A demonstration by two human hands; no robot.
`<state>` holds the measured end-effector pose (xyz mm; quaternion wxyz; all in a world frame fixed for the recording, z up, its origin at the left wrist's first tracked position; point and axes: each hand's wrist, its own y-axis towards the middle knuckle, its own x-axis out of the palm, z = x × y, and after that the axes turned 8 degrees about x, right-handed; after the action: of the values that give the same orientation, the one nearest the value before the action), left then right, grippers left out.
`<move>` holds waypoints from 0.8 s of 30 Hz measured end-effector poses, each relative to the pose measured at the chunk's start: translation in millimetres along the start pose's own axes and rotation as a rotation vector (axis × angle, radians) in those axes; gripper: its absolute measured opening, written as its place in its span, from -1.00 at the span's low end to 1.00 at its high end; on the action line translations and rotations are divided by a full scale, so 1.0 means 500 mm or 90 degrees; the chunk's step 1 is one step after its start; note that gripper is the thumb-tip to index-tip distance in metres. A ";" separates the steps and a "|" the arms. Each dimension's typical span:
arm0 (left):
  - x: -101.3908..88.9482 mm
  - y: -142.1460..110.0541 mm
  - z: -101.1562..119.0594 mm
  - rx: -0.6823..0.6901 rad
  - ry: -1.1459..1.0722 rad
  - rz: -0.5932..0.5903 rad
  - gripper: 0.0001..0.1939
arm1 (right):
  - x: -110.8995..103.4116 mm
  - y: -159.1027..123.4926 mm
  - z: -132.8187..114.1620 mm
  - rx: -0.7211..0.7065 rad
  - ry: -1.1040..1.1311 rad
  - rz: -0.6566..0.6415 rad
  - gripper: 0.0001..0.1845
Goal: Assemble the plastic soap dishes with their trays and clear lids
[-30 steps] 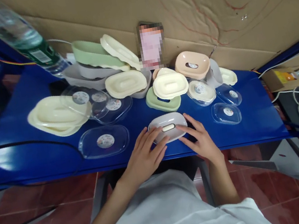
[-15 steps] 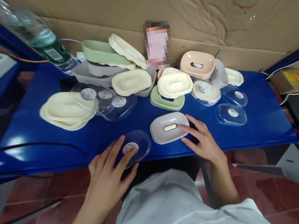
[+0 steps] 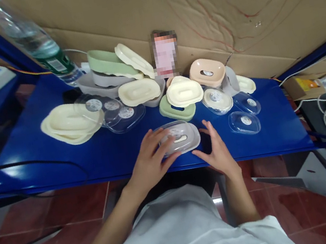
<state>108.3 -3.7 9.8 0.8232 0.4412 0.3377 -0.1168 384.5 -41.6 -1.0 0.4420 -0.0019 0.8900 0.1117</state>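
At the front of the table, a grey oval dish [image 3: 195,138] with a slot in its middle sits between my hands. A clear plastic lid [image 3: 173,130] with a round sticker lies over the dish, shifted a little to the left of it. My left hand [image 3: 150,158] grips the lid at its left side, fingers on top and thumb at the near edge. Beside the dish's right end, my right hand [image 3: 218,152] is open, thumb and fingers apart, with nothing in it. Whether the lid rests on the dish or is just above it, I cannot tell.
Behind are cream lids [image 3: 71,123], a green dish [image 3: 180,112], a peach dish [image 3: 207,71] and clear lids [image 3: 245,122]. A stack of green and grey trays [image 3: 108,62] stands by a water bottle [image 3: 54,59]. A phone-like screen [image 3: 165,54] leans against the cardboard.
My left hand has moved right with the clear lid, from beside the grey dish to over it. My right hand has come off the dish and opened beside it.
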 end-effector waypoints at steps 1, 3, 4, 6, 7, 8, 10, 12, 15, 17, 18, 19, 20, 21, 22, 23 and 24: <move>0.017 0.015 -0.001 0.029 0.000 -0.024 -0.53 | -0.002 -0.001 0.000 -0.016 -0.003 0.001 0.16; 0.042 0.035 -0.004 0.069 0.000 -0.068 -0.57 | -0.007 -0.004 0.001 -0.034 -0.023 -0.013 0.00; 0.049 0.040 -0.006 0.081 -0.001 -0.088 -0.58 | -0.009 -0.004 0.002 -0.034 -0.037 -0.023 -0.09; 0.050 0.038 -0.011 0.091 0.000 -0.125 -0.54 | -0.012 -0.003 0.003 -0.027 -0.058 -0.034 -0.24; 0.046 0.032 -0.014 0.088 0.004 -0.140 -0.49 | -0.012 -0.002 0.003 -0.027 -0.064 -0.035 -0.29; 0.039 0.025 -0.016 0.083 0.009 -0.150 -0.43 | -0.012 0.000 0.004 -0.031 -0.067 -0.032 -0.32; 0.024 0.008 -0.020 0.066 0.013 -0.160 -0.31 | -0.011 0.003 0.003 -0.045 -0.065 -0.029 -0.33; 0.012 -0.007 -0.021 0.049 0.010 -0.155 -0.23 | -0.010 0.005 0.002 -0.064 -0.064 -0.032 -0.31; 0.007 -0.020 -0.017 0.037 0.012 -0.138 -0.18 | -0.011 0.007 -0.002 -0.092 -0.074 -0.047 -0.24; 0.009 -0.024 -0.015 0.031 0.015 -0.122 -0.16 | -0.011 0.006 -0.003 -0.105 -0.084 -0.059 -0.21; 0.009 -0.025 -0.014 0.028 0.017 -0.116 -0.15 | -0.010 0.006 -0.003 -0.110 -0.088 -0.063 -0.21; 0.010 -0.026 -0.014 0.027 0.019 -0.111 -0.16 | -0.009 0.005 -0.002 -0.115 -0.091 -0.066 -0.21; 0.009 -0.027 -0.015 0.026 0.020 -0.109 -0.18 | -0.008 0.004 -0.002 -0.120 -0.093 -0.069 -0.21; 0.008 -0.028 -0.016 0.026 0.020 -0.109 -0.20 | -0.007 0.004 -0.002 -0.121 -0.093 -0.072 -0.22; 0.006 -0.028 -0.017 0.023 0.018 -0.111 -0.22 | -0.006 0.004 -0.001 -0.117 -0.091 -0.076 -0.23; 0.004 -0.028 -0.018 0.019 0.015 -0.113 -0.24 | -0.005 0.004 -0.001 -0.108 -0.089 -0.080 -0.24; 0.003 -0.027 -0.018 0.014 0.009 -0.115 -0.27 | -0.005 0.004 -0.001 -0.097 -0.083 -0.084 -0.25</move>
<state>98.6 -4.1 -3.6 0.8022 0.4185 0.3805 -0.1908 385.3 -39.9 1.7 0.5042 -0.0866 0.8462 0.1494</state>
